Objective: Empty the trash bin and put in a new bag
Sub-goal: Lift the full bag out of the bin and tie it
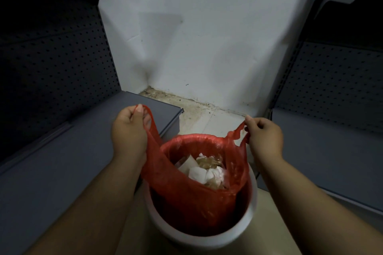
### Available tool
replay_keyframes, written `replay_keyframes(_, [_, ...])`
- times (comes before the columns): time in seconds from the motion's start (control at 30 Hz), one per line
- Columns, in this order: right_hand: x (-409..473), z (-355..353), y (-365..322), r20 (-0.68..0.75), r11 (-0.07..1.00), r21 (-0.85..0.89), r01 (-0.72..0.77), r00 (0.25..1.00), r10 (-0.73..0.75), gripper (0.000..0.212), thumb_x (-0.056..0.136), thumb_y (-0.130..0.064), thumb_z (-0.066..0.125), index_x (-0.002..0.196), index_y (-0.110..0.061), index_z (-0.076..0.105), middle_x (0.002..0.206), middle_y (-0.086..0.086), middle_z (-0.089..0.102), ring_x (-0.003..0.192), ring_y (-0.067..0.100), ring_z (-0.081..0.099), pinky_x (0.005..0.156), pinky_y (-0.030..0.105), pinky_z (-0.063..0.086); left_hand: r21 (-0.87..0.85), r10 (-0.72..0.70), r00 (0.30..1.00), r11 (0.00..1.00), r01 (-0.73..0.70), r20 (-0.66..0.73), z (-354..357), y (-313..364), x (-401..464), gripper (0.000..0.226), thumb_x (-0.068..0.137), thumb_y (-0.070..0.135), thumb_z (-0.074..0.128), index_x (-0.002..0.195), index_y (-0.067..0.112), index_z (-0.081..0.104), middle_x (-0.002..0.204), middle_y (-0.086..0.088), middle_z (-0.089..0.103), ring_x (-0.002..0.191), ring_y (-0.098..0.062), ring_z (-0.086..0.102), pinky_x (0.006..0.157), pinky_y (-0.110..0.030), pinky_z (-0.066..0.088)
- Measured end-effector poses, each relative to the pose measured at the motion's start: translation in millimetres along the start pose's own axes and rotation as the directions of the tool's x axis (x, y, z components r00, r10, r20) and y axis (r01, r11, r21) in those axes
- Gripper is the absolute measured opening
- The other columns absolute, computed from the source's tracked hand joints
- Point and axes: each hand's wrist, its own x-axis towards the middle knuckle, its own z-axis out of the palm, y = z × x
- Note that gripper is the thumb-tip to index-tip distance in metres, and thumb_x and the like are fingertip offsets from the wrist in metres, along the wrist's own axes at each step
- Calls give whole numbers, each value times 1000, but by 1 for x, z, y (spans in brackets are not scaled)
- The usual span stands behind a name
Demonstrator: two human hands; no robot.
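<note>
A round white trash bin [209, 239] stands on the floor below me. Inside it sits a red plastic bag [186, 198] holding crumpled white paper and brownish wrappers [204, 171]. The bag's upper part rises above the bin rim, pulled up at both sides. My left hand [129, 130] is shut on the bag's left handle, held above and left of the bin. My right hand [264, 136] pinches the right handle, stretched up and to the right of the bin.
Grey metal shelving with a pegboard back [51, 64] stands at the left, its low shelf [83, 147] close to the bin. Similar shelving [331, 130] is at the right. A white wall [207, 37] and dirty tiled floor corner [199, 114] lie beyond the bin.
</note>
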Motion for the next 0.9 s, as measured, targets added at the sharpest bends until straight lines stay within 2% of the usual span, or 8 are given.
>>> replay_keyframes(0.2, [-5, 3, -10, 2, 994, 5, 113, 994, -113, 31, 93, -31, 54, 69, -13, 63, 58, -1, 62, 57, 13, 58, 64, 28, 46, -64, 172, 980, 984, -166, 96, 16, 11, -9, 20, 95, 24, 44, 81, 27, 57, 105, -10, 68, 100, -23, 66, 90, -35, 52])
replay_keyframes(0.27, [-7, 2, -22, 56, 986, 0, 168, 984, -167, 30, 92, -30, 56, 65, -17, 61, 50, -7, 60, 50, 3, 56, 59, 24, 45, -70, 209, 962, 977, -200, 174, 18, 18, -16, 22, 96, 24, 41, 79, 28, 55, 93, -5, 72, 88, -18, 70, 76, -30, 54])
replay_keyframes(0.37, [-9, -6, -42, 205, 961, -72, 266, 947, -246, 27, 89, -30, 61, 71, -11, 66, 52, -5, 60, 51, 9, 58, 63, 29, 50, -100, 85, 928, 994, -52, 363, 22, 31, -34, 25, 97, 24, 39, 79, 21, 56, 64, 7, 69, 55, -6, 63, 56, -22, 53])
replay_keyframes(0.43, [-10, -10, -55, 331, 959, -68, 274, 913, -238, 28, 86, -28, 64, 73, -4, 66, 53, -3, 60, 48, 8, 57, 59, 26, 52, 89, 38, 843, 991, -101, 537, 22, 33, -45, 25, 95, 28, 42, 81, 21, 62, 69, 8, 69, 47, -5, 55, 60, -27, 53])
replay_keyframes(0.57, [-15, -15, -74, 531, 970, 7, 243, 821, -209, 24, 82, -21, 70, 73, 1, 65, 55, 2, 58, 46, 7, 55, 52, 22, 51, 366, -102, 529, 829, -424, 843, 29, 21, -62, 16, 82, 42, 55, 74, 35, 68, 137, 18, 46, 66, -10, 63, 69, -30, 51])
replay_keyframes(0.63, [-20, -15, -78, 598, 957, -3, 290, 768, -231, 26, 81, -21, 71, 75, 3, 66, 59, 5, 61, 52, 10, 56, 54, 23, 49, 355, -152, 417, 808, -470, 896, 33, 15, -68, 13, 86, 36, 58, 76, 39, 65, 128, 8, 48, 68, -1, 60, 63, -17, 48])
replay_keyframes(0.73, [-27, -13, -79, 678, 937, 5, 349, 688, -260, 22, 80, -24, 71, 71, -4, 68, 63, 6, 64, 58, 11, 55, 58, 23, 45, 398, -170, 473, 806, -438, 865, 36, 13, -70, 14, 89, 30, 55, 86, 27, 68, 80, 6, 62, 59, 2, 57, 55, -10, 45])
replay_keyframes(0.9, [-18, -17, -57, 661, 960, 3, 279, 720, -211, 14, 83, -22, 68, 82, -8, 68, 67, 2, 60, 63, 9, 52, 64, 23, 43, 513, -118, 759, 802, -308, 640, 39, 9, -69, 49, 96, 41, 31, 58, 21, 54, 39, 7, 54, 44, 0, 51, 45, -14, 37])
